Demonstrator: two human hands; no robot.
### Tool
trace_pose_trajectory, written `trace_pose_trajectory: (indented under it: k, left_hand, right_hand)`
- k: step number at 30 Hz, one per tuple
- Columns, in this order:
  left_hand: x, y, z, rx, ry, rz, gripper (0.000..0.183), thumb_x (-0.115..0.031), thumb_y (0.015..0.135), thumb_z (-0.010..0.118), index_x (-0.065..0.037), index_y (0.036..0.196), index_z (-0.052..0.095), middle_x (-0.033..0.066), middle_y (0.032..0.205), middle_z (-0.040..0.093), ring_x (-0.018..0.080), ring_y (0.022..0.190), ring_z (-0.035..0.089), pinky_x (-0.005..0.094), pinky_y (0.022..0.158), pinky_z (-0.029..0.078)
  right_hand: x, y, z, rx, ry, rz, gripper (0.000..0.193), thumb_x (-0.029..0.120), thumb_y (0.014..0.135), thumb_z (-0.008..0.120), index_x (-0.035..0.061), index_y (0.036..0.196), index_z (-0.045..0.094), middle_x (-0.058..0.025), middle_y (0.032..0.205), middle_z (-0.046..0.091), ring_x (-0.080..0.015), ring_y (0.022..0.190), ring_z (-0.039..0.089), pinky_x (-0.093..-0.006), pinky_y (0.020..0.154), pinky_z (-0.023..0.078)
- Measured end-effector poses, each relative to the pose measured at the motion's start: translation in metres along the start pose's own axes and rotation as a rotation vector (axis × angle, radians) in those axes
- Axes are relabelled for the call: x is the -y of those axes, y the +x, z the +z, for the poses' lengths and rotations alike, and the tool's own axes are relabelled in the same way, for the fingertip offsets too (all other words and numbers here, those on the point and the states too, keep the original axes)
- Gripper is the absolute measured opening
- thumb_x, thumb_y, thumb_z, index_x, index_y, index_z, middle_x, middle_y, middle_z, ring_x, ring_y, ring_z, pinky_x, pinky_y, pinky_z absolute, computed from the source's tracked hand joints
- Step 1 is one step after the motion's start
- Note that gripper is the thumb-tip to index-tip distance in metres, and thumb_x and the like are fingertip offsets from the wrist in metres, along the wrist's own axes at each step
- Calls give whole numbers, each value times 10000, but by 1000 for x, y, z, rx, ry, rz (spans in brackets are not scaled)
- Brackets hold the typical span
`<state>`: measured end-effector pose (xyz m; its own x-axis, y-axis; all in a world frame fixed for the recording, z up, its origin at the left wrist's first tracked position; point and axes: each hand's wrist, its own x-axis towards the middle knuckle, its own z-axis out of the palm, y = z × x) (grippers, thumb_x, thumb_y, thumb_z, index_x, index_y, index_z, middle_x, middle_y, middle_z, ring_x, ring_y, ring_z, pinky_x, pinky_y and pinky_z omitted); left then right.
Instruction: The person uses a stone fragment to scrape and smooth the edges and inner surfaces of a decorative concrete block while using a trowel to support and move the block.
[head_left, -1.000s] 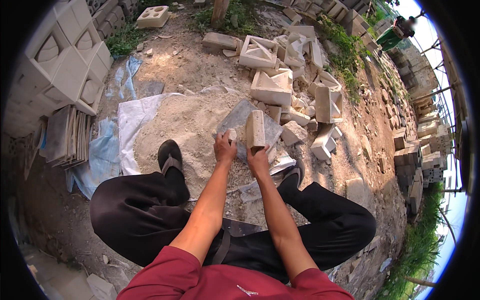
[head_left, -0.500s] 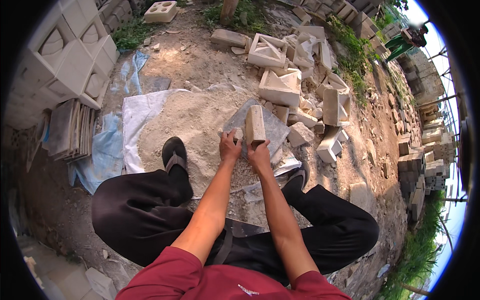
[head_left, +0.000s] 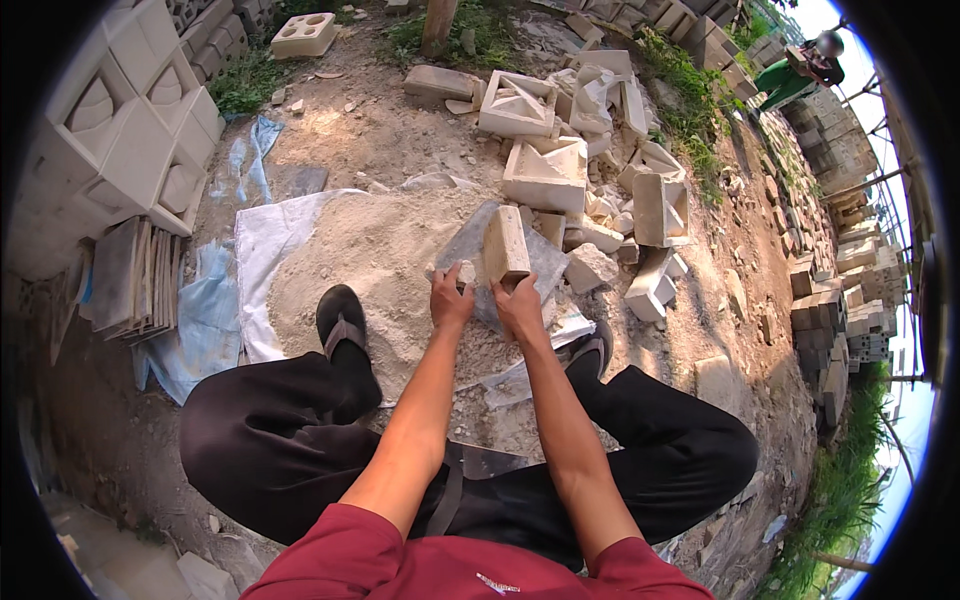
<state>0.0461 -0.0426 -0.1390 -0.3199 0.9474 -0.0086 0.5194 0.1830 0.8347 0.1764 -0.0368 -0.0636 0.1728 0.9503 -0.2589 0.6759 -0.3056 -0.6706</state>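
A pale oblong block (head_left: 504,243) stands out in front of me over a flat grey slab (head_left: 463,246). Its near end is gripped by my right hand (head_left: 520,307), fingers closed round it. Just left of it, my left hand (head_left: 452,300) is closed on a small pale lump of stone (head_left: 467,273), held a little apart from the block. Under and around the slab lies a heap of sandy powder (head_left: 350,265) on a white sheet (head_left: 262,260). The palm sides of both hands are hidden.
Broken pale blocks (head_left: 545,172) and rubble are piled beyond the slab to the right. Hollow blocks (head_left: 130,120) are stacked at the left, above upright thin boards (head_left: 135,280) and blue plastic (head_left: 210,310). Another person (head_left: 800,70) stands at the far right.
The whole view has shifted slightly, so the ground things sit a little further left. Both hands keep their grips, with the block and lump almost unchanged in place over the slab.
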Motion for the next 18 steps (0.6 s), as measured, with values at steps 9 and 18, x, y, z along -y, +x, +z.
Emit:
trace_pose_trajectory:
  k: [9,18]
  left_hand:
    - [-8,-1,-1,4,-22,2,523,-150,762,708,-72,1259,567,172,1106,527,347,1041,553,393,902,469]
    - [-3,-3,0,19,54,1,521,-166,780,677,-65,1278,557,179,1130,537,366,1028,578,425,872,490]
  right_hand:
    - [-17,0,-13,1,-30,97,922,422,840,665,-221,1312,202,-393,1024,595,-478,981,615,-454,848,503]
    - [-24,-23,13,-99,-14,160,961,423,842,654,-210,1347,137,-413,1054,573,-499,1019,590,-466,880,483]
